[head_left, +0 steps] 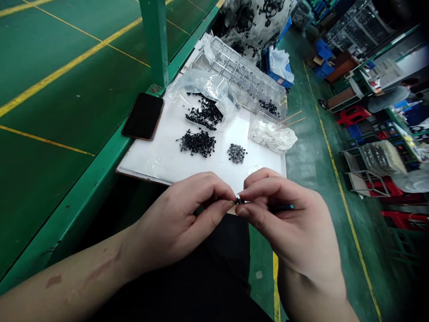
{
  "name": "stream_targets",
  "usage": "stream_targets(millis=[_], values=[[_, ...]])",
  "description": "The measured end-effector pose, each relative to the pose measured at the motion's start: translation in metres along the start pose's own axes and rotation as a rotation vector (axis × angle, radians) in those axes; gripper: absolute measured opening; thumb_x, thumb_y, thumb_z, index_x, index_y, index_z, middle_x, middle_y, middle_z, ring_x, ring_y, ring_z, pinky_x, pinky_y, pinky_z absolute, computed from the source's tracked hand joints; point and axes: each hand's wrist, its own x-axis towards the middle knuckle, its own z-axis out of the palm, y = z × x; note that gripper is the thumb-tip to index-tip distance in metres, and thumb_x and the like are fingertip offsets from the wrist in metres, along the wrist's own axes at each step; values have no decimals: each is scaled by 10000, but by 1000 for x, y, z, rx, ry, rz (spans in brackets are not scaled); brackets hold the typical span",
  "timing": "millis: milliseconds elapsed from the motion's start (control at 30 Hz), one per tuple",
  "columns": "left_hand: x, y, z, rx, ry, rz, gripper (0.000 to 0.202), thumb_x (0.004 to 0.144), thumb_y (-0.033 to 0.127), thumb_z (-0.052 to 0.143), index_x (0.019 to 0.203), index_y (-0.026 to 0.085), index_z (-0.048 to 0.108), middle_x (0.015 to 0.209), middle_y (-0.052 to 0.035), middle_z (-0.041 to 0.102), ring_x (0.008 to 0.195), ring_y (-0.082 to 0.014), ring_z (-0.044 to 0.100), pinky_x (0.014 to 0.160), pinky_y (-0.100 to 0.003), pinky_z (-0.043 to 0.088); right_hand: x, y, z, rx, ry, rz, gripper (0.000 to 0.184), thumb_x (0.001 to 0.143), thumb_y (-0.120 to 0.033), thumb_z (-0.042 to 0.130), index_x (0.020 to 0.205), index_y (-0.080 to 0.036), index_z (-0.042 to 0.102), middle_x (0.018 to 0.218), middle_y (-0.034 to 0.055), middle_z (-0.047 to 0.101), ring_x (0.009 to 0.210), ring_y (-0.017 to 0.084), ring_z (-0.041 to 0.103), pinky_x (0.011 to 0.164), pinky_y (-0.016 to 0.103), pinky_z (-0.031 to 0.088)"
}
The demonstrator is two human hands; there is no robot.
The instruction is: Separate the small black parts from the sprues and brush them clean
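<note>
Left hand (pixel 182 214), right hand (pixel 296 219), pinching black part (pixel 239 201)

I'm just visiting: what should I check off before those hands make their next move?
1. Small dark part at the fingertips of the left hand and right hand: ok.
2. Exact alignment of that part: cannot tell; too small and covered.
3. Pile of black stemmed pieces apart from the heap of small round pieces: ok.
4. Clear bag open, black pieces showing at its mouth: ok.
5. Phone away from the work surface: not ok; it lies at the white tabletop's edge.
</note>
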Motion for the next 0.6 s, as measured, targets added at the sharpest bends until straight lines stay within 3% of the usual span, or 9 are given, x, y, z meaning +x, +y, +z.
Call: stream_targets(millis=[133,233,333,500,600], values=[[1,1,-5,44,-14,51,166,1032,71,568,1028,203,669,982,-11,710,935,-118,682,844,-220,535,3,-4,-2,122,-66,239,220,810,-272,913,996,-315,804,695,-51,569,627,103,499,545,233,389],[2,0,-9,150,-20,132,184,1024,64,572,1060,218,668,1008,-37,713,971,-160,688,859,-266,552,4,-8,-4,101,-139,307,175,834,-295,891,993,-275,821,687,-35,616,588,103,489,519,239,379],[4,-3,-10,230,1,189,200,1010,53,576,1063,228,656,990,-48,708,969,-192,681,853,-307,558,3,-11,-3,11,-101,266,117,839,-301,883,903,-246,802,711,-21,656,618,114,531,530,243,393],[6,-7,-8,239,43,200,190,1000,36,589,1046,218,619,1015,-55,686,993,-183,673,858,-300,555,3,-7,-1,-114,-80,31,109,875,-235,844,881,-229,735,853,-10,737,746,128,641,627,244,461],[6,-12,-6,228,76,185,192,993,34,603,1017,222,572,1018,-33,666,960,-146,658,848,-259,546,5,-1,1,-79,-120,40,114,909,-249,807,863,-215,708,837,-9,746,733,126,649,643,244,473]])
